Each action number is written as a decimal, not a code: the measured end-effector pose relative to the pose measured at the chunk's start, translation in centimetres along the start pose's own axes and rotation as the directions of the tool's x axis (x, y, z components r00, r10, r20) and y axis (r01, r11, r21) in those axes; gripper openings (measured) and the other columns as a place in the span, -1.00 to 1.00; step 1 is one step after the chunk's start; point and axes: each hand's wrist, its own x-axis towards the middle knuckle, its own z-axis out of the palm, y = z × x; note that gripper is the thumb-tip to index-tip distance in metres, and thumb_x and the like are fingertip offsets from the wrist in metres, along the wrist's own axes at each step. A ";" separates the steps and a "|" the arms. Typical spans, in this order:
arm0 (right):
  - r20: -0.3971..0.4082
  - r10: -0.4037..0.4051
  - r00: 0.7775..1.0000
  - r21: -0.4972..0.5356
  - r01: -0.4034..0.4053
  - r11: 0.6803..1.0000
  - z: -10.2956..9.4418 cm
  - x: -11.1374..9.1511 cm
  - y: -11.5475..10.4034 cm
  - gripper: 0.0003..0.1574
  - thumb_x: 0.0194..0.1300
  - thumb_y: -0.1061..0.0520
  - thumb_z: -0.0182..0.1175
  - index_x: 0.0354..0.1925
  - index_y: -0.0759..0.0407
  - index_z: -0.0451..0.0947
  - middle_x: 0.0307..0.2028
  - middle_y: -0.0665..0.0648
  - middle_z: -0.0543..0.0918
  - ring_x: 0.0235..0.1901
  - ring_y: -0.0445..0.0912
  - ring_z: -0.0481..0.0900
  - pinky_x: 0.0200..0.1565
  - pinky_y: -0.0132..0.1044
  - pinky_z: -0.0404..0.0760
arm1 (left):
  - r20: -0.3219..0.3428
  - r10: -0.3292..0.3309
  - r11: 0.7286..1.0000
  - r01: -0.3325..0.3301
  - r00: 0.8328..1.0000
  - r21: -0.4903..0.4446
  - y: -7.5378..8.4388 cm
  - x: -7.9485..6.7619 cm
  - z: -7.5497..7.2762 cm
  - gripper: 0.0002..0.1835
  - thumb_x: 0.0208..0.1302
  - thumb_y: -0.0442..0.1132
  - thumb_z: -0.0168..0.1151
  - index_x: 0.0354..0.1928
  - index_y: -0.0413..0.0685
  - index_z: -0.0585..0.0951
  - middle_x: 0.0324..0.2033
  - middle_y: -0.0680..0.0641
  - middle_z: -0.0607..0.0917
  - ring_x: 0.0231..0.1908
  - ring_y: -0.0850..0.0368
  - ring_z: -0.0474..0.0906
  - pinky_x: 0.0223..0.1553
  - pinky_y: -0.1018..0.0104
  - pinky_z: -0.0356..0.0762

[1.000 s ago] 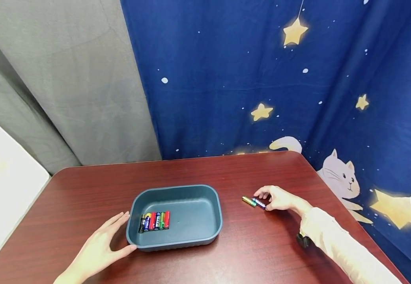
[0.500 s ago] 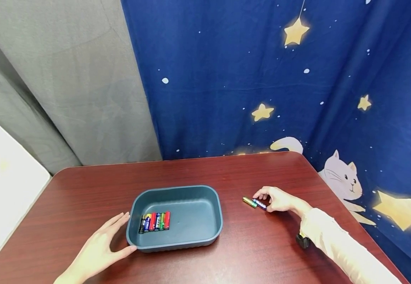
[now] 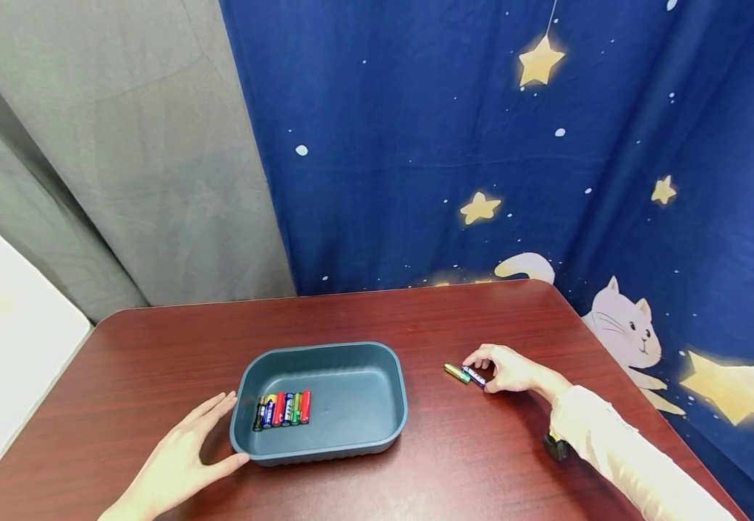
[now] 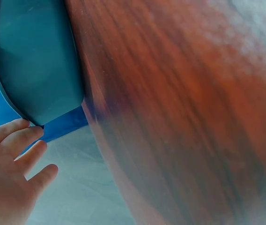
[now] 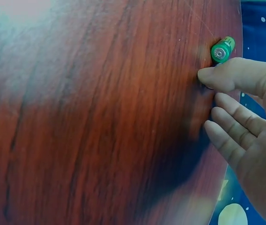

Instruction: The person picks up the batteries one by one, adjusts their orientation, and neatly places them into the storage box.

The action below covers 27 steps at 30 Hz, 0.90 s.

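In the head view a dark blue battery [image 3: 474, 376] lies on the table, and my right hand [image 3: 514, 370] pinches it between thumb and fingertips at its ends. A green and gold battery [image 3: 456, 373] lies close along its left side. The right wrist view shows the green end of that battery [image 5: 222, 50] beyond the thumb, which mostly hides the blue one. My left hand [image 3: 178, 452] has its fingers spread, touching the left end of a blue-grey plastic tray [image 3: 351, 450]. Inside the tray several batteries [image 3: 282, 409] in mixed colours form a side-by-side row at the left.
The reddish-brown wooden table [image 3: 442, 463] spreads around the tray, its far edge close to a grey curtain [image 3: 136, 166] and a blue starry curtain [image 3: 390, 159]. A white surface [image 3: 12, 340] borders the table on the left.
The view shifts slightly. My right hand and the blue battery have edged a little left toward the green and gold one. The left hand and tray stay as they were.
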 end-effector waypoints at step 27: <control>-0.223 0.066 0.973 0.207 -0.019 0.978 -1.7 1.1 -3.1 -0.44 -0.08 0.23 0.39 -0.05 0.28 0.47 -0.23 0.20 0.61 -0.25 -0.02 0.56 -0.22 -0.30 0.59 | 0.002 -0.005 1.000 0.005 1.000 -0.001 -0.3 -0.1 0.2 -0.07 -0.14 0.33 0.28 0.24 -0.07 0.37 0.16 -0.20 0.43 0.16 -0.14 0.30 -0.08 -0.24 0.43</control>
